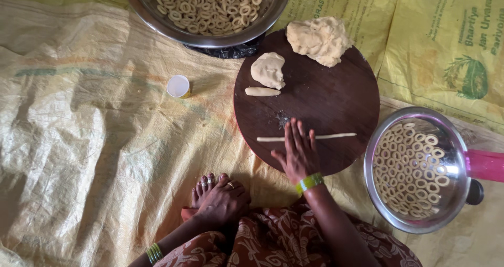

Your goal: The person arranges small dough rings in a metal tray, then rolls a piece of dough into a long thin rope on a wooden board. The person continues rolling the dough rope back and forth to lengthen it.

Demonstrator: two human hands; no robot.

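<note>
Printed brown cloth with a pale floral pattern [283, 241] fills the bottom edge closest to me, draped over the lap. From there I go by size. Under everything lies a yellow woven sheet [89, 141] spread on the floor, creased and shadowed, with green print on its far right part.

On the sheet sits a round dark wooden board [336, 104], the biggest thing in play. Beside its right edge rests a steel bowl [370, 156] full of small dough rings [415, 167], with a pink handle [485, 164] running off the frame's right side. At the top edge a second steel bowl [142, 7] holds more rings [210, 4].

On the board's far side I see a big rough lump of pale dough [320, 38]. Nearer the board's left lies a smaller flattened piece [268, 70], and just below it a short thick roll [262, 91].

Across the board's near half stretches a long thin dough rope [336, 136]. My right hand [299, 151] lies flat on it, fingers spread and straight, palm pressing the rope's left portion; that grip is released, not closed around anything. A green bangle [308, 182] circles its wrist.

My left hand [223, 201] rests on a bare foot [203, 185] tucked in front of the lap, fingers curled loosely over it; toe rings show on the foot.

Left of the board, alone on the sheet, stands a small white-topped cap [178, 86].
</note>
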